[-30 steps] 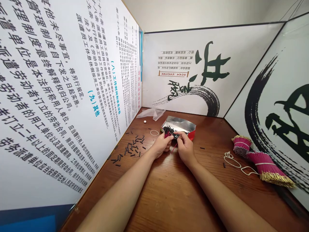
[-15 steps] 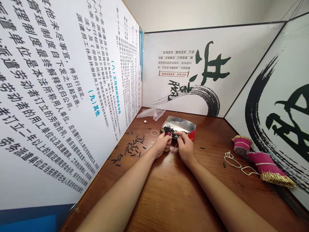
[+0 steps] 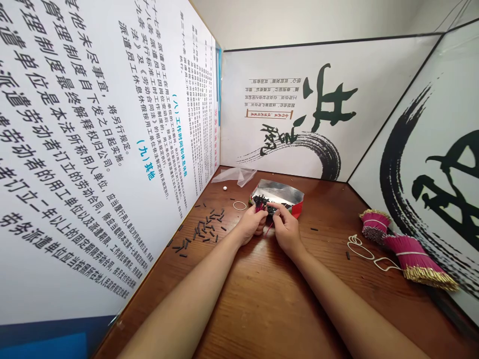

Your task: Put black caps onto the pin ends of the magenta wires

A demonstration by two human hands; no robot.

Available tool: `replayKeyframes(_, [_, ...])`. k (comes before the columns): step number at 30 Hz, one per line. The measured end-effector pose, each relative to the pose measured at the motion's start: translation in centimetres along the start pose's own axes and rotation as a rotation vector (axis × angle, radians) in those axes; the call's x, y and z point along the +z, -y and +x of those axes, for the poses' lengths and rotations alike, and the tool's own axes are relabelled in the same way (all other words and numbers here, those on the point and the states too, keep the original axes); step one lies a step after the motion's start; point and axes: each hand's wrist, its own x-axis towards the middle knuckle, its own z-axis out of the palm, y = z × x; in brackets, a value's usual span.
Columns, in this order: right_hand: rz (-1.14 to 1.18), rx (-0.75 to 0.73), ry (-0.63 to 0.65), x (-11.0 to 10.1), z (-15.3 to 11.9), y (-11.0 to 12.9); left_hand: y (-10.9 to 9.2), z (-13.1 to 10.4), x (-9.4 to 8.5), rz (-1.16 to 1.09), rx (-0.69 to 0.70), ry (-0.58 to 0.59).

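Observation:
My left hand [image 3: 253, 222] is closed around a small bundle of magenta wires [image 3: 261, 206], whose upper ends carry black sleeves. Close beside it, my right hand [image 3: 286, 228] has its thumb and forefinger bent together, the forefinger reaching to the bundle. What lies in that pinch is too small to make out. One magenta wire end [image 3: 268, 230] pokes out below, between the two hands. Just behind them stands an open box [image 3: 277, 190] with a silvery inside and a red side, holding many short black tubes; the hands hide its front.
Loose black tubes [image 3: 204, 228] lie scattered on the wooden table [image 3: 247, 309] at left. On the right are two tied magenta wire bundles [image 3: 415, 254] and pale elastic bands [image 3: 361, 248]. A clear plastic bag [image 3: 235, 175] lies at the back. Printed panels [image 3: 284, 65] enclose the table.
My right hand has shifted slightly left, its forefinger now stretched further toward the bundle. The protruding wire end has moved a little left. My left hand stays in place.

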Motion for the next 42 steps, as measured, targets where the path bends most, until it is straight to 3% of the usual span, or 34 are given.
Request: replayKeyframes(42, [0.0,0.045,-0.039,0.07,0.08,-0.28,0.04,0.08,-0.07,-0.025,-0.023,0.027])
